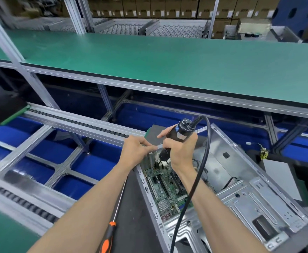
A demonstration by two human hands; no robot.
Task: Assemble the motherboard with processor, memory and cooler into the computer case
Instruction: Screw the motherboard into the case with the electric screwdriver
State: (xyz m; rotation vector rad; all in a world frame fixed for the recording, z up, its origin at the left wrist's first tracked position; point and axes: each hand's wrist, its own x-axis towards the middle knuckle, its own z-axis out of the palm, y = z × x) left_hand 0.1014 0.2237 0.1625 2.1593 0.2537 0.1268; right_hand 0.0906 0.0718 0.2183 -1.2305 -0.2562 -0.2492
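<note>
1. The green printed-circuit motherboard (pixel 165 190) lies flat inside the open grey sheet-metal computer case (pixel 250 194), against the case's left wall.
2. The right hand (pixel 179 152) is wrapped around a black cylindrical electric screwdriver (pixel 175 138) with a black cable (pixel 195 172) looping from its top; the fingers are clenched on the barrel.
3. The tool's long axis runs steeply down and slightly left, its tip pointing at the far end of the board, directly below the grip. The tip itself is hidden.
4. The left hand (pixel 136 152) sits just beside the tool's nose, fingers pinched near the case's far-left corner; what it holds, if anything, I cannot tell.
5. A long orange-handled manual screwdriver (pixel 111 232) lies on the dark mat, left of the case, untouched.
6. Judged step: driving a fastener straight down at the board's far end.
</note>
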